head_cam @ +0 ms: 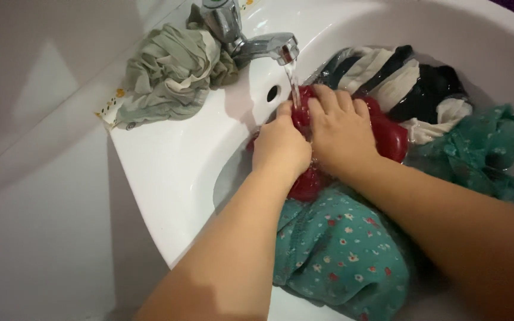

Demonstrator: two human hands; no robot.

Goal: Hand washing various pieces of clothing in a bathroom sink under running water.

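Note:
My left hand [281,145] and my right hand [341,129] both grip a wet red cloth [391,138] in a white sink [174,172]. They hold it under a thin stream of water [293,88] running from a chrome tap [251,41]. A teal flowered garment [340,255] lies in the basin under my forearms. Much of the red cloth is hidden beneath my hands.
A black and white striped garment [408,80] lies at the back of the basin, and a dark teal patterned cloth [477,148] at the right. A wrung grey-green cloth [168,74] sits on the sink ledge left of the tap. White tiled wall on the left.

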